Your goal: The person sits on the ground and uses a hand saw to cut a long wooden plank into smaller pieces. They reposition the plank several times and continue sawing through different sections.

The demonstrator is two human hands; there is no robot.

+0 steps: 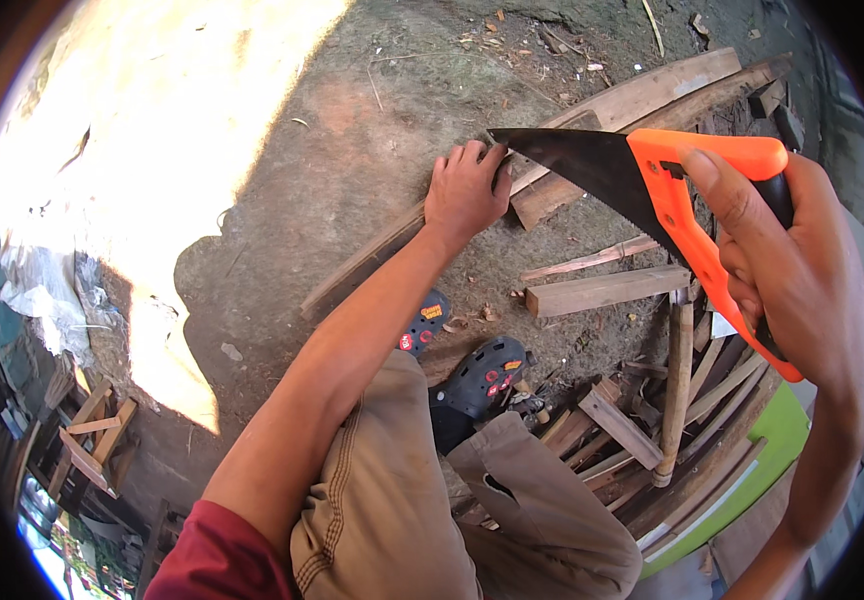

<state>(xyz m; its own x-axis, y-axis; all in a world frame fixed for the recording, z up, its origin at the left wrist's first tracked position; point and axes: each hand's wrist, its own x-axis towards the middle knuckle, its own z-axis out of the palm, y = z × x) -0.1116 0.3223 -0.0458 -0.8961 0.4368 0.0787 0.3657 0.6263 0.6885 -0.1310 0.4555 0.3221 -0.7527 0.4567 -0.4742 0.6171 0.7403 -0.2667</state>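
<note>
My right hand is closed round the bright orange handle of a handsaw, raised at the right. Its dark blade points left, with the tip close to my left hand's fingers; whether the teeth touch any wood is unclear. My left hand is closed over a long wooden board, which slants from beside my feet up to the right. Part of the board is hidden under the hand and behind the blade.
Thick planks lie at the upper right. Nearer me are a short timber piece, a round wooden stick and a heap of scrap wood beside a green panel. White plastic and a wooden frame are left.
</note>
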